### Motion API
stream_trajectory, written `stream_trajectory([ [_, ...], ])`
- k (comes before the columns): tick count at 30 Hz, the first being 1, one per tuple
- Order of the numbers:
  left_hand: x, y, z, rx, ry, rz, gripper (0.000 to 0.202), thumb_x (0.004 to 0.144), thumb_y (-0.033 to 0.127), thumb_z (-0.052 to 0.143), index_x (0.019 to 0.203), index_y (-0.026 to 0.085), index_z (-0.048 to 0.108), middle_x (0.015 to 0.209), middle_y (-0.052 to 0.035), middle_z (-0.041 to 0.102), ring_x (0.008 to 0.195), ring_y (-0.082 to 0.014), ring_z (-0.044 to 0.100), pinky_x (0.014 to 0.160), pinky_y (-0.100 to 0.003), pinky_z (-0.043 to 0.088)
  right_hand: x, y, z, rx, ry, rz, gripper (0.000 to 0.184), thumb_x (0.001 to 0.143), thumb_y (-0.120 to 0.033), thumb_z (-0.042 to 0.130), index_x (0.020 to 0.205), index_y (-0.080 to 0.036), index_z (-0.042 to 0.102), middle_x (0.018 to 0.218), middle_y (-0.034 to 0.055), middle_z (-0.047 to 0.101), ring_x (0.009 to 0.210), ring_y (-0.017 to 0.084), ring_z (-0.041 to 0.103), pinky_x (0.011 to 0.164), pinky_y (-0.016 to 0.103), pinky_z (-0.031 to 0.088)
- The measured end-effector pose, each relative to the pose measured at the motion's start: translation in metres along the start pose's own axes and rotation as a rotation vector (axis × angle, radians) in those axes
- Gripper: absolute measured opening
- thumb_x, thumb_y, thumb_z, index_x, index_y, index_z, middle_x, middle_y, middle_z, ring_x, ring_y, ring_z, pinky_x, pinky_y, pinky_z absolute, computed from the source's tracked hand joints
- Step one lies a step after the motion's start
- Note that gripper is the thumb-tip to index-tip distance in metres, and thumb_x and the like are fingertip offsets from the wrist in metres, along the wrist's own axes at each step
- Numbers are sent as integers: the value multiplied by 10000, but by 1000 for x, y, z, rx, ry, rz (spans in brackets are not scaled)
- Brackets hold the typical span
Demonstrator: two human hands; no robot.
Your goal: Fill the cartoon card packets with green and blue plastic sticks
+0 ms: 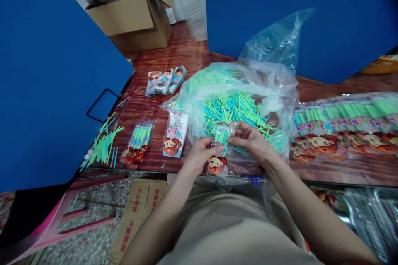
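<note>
My left hand [201, 153] and my right hand [250, 138] meet at the table's front edge. Both pinch a small clear printed packet [218, 149] with a cartoon face at its lower end and green sticks inside. My left fingers grip its lower half, my right fingers pinch its top. Just behind the hands lies a large clear plastic bag [248, 83] holding a heap of loose green and blue sticks [233, 109].
A row of filled packets [342, 128] lies at the right. At the left lie a filled packet [138, 143], an empty packet [175, 134], loose sticks [104, 143] and more packets [164, 80]. A cardboard box [133, 16] stands at the back.
</note>
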State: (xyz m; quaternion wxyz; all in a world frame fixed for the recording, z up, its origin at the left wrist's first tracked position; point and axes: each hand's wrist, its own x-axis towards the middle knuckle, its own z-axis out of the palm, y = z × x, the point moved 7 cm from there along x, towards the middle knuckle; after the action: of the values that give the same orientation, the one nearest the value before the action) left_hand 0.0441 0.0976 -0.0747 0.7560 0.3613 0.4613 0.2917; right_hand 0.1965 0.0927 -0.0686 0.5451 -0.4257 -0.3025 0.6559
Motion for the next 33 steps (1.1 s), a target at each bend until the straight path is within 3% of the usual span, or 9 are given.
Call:
stream_trajectory([
  [13,1,-1,2,-13,25,-23,389,474,303,933,781,126,771,694,-11,711,571,-90,535,601,-228,408,-2,-7,4,-124,6,-140,558,587,-234,898,1070,-232,619,655,-75,632,578,88,598,618,233,518],
  [33,1,-4,1,-34,47,-42,435,418,304,950,772,128,769,691,-18,719,586,-105,566,608,-232,434,-2,-6,8,-171,-16,-165,551,643,-278,867,1121,-245,595,756,-40,647,671,120,621,681,271,522],
])
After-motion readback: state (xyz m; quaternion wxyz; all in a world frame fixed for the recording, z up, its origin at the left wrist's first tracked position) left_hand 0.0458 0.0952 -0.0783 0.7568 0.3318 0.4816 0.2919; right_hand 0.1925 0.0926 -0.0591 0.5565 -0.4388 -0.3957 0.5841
